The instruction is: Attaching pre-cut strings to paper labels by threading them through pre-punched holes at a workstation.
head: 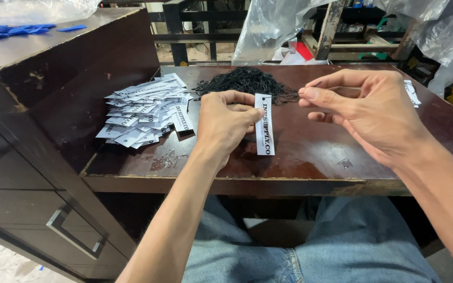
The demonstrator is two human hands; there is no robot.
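Observation:
My left hand [225,123] pinches a narrow white paper tag [265,126] with dark print, held upright above the dark wooden table [310,157]. Just to its right, my right hand [365,107] pinches a thin black string [285,96] between thumb and forefinger, and the string runs to the small hole at the tag's top. Behind both hands lies a tangled heap of black strings [247,81]. To the left of my left hand sits a loose pile of white tags [145,110].
A dark cabinet [38,120] with metal drawer handles rises at the left, with blue scraps [11,30] on top. Clear plastic bags [273,26] and wooden racks stand behind the table. Another white tag [411,91] lies at the far right. My jeans-clad legs [310,246] are under the table edge.

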